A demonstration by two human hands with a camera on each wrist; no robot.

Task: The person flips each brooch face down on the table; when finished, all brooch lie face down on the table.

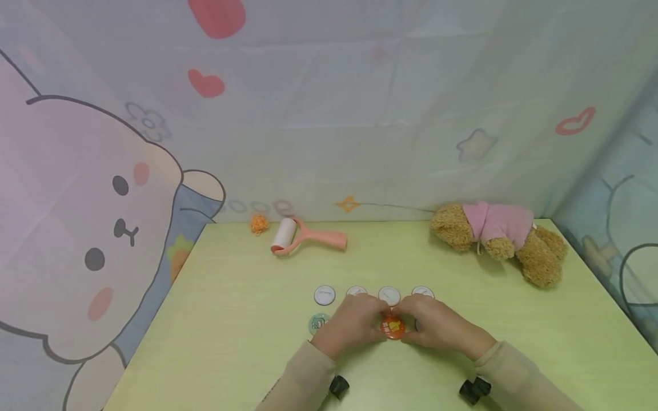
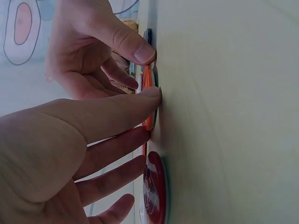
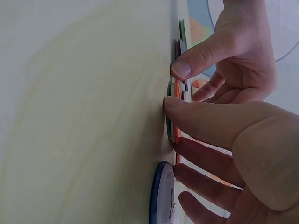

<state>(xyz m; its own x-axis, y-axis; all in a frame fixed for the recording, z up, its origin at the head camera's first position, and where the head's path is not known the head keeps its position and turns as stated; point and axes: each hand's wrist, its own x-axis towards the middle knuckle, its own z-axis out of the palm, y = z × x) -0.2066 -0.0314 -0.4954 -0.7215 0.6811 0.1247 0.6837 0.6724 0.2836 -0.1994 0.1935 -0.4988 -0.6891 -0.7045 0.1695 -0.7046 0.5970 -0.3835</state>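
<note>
An orange round badge (image 1: 393, 327) with a yellow figure on it lies on the table between both hands. My left hand (image 1: 354, 321) pinches its left edge between thumb and fingers. From the opposite side, my right hand (image 1: 439, 324) grips the right edge the same way. The two thumbs nearly meet along its near edge in the wrist views. A red badge (image 2: 155, 186) sits under the left hand's other fingers, and a dark-blue-rimmed badge (image 3: 162, 193) is beside the right hand's. A green badge (image 1: 318, 323) shows partly past the left hand.
Several white round badges (image 1: 324, 295) form a row just beyond the hands. Farther back on the table (image 1: 231, 319) are an orange tangled ball (image 1: 259, 224) and a lint roller (image 1: 321, 238) with a pink handle. A teddy bear (image 1: 501, 231) in pink lies at the back right.
</note>
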